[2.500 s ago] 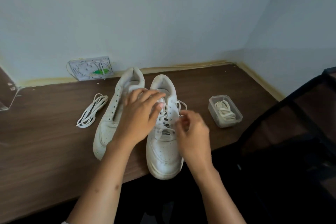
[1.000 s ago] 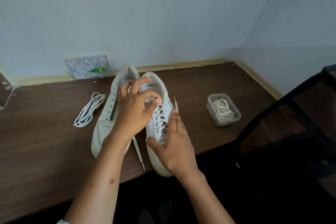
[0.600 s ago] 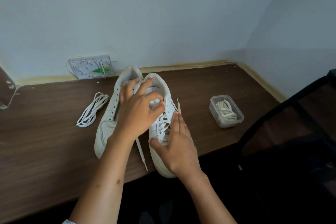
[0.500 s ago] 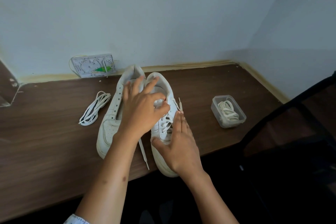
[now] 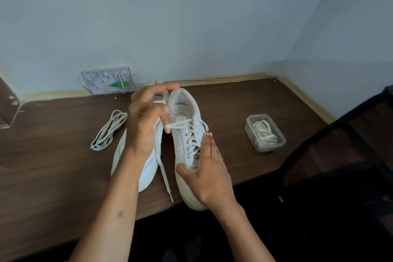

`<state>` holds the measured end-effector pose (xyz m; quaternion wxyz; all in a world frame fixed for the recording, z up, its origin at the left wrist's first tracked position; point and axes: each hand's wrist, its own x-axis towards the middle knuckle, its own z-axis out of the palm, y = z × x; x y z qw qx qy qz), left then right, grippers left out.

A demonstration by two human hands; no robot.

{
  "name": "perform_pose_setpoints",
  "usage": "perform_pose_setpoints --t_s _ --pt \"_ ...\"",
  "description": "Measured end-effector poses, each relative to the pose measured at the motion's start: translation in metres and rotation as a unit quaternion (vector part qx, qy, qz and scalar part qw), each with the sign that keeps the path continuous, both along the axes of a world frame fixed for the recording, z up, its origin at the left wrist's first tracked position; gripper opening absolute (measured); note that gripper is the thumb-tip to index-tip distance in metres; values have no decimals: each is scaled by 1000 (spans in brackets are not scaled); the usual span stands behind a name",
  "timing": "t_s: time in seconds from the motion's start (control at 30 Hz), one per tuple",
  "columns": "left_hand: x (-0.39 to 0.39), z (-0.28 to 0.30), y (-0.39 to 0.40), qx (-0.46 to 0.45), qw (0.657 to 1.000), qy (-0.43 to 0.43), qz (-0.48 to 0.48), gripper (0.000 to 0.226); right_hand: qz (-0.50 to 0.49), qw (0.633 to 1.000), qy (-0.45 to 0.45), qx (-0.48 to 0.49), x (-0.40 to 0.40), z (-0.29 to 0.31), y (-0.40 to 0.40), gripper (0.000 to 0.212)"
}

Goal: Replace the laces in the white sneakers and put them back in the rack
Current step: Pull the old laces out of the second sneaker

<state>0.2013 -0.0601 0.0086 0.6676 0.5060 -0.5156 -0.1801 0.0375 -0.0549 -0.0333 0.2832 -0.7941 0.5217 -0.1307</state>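
My left hand pinched the lace where it left the top eyelets of the right-hand sneaker, drawing it sideways toward the other sneaker, whose eyelets looked bare. The laced shoe lay on the wooden table, long axis running from me toward the wall, heel far, toe over the near edge. My right hand lay flat with straight fingers along the shoe's outer side, thumb across the toe, steadying it. The free lace end trailed toward me between the shoes, nearer my left hand, which I judged should keep working it through.
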Motion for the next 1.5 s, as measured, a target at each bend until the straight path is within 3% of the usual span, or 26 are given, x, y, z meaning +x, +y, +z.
perform_pose_setpoints --t_s 0.13,0.2,0.27,0.37,0.43,0.53,0.6,0.67,0.73,0.8,0.87,1.0,1.07,1.17,1.33,1.5 --pt "-1 -4 -5 42 945 -248 209 21 0 1000 -3 0 0 0 0 100" --pt "-9 -10 -6 81 923 -329 182 22 1 1000 -6 -2 1 0 -1 100" --pt "-22 -21 -10 171 878 -421 152 32 2 1000 -10 -6 1 -1 -1 100" --pt "-30 -34 -16 194 850 -466 148 27 3 1000 -12 -10 1 -2 -1 101" --pt "-25 -37 -18 147 853 -473 167 15 3 1000 -11 -11 1 -3 -1 100" --pt "-20 -33 -18 91 880 -430 179 16 3 1000 -14 -13 1 -3 0 100" --pt "-23 -22 -14 18 919 -347 185 22 1 1000 -13 -10 1 -2 -1 100" --pt "-24 -3 -5 -69 960 -203 179 30 0 1000 -10 -8 1 -2 -1 100" --pt "-20 9 3 -141 962 -119 200 26 0 1000 -8 -4 1 -2 -1 100" --pt "-16 10 6 -110 947 -153 259 24 1 1000 -8 -2 1 -2 -1 100" --pt "-15 4 2 -21 936 -215 278 22 0 1000 -9 -7 1 -2 -1 100" --pt "-24 -17 -7 146 885 -389 211 19 2 1000 -13 -13 1 -3 -2 99" --pt "-28 -26 -11 190 868 -423 176 14 4 1000 -15 -15 1 -3 -1 99" --pt "-27 -30 -14 170 868 -425 189 9 4 1000 -15 -16 1 -3 -2 100" --pt "-32 -29 -9 61 874 -413 248 17 3 999 -23 -25 1 -7 1 101" --pt "-35 -6 -2 -45 888 -327 320 21 -28 999 -38 -12 4 -8 -3 100"
